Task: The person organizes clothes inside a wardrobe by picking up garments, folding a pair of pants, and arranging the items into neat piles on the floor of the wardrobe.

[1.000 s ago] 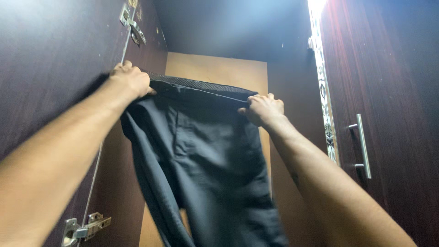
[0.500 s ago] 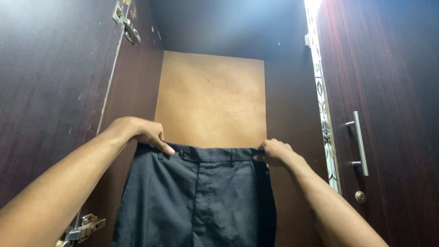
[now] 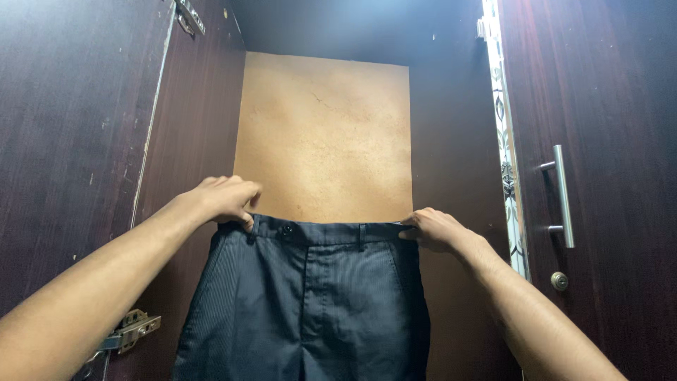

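Trousers (image 3: 310, 303), dark grey with a fine pinstripe, hung front-side toward the camera inside an open wardrobe compartment. The waistband (image 3: 328, 233) ran level across the lower middle of the view, with a dark button (image 3: 286, 230) near its left end and belt loops along its length. The legs dropped out of view past the bottom edge.

The left hand (image 3: 224, 200) was clamped on the left end of the waistband, fingers curled over the top edge beside the button. The right hand (image 3: 434, 228) was clamped on the right end of the waistband, fingers folded over the fabric at the corner. Both forearms reached in from the bottom corners of the view, and the waistband was stretched taut between the two hands.

Behind the trousers stood the tan back panel (image 3: 324, 134) of the compartment, bare and faintly cracked. Dark wood-grain side walls flanked it. The left door (image 3: 70, 141) stood open, with a metal hinge (image 3: 130, 331) at its lower part and a second hinge (image 3: 189, 14) near the top. The right door (image 3: 606, 176) carried a vertical metal bar handle (image 3: 561, 196) and a small round lock (image 3: 559, 281) just below it. A strip of patterned trim (image 3: 504, 141) ran down the inner edge of the right door.
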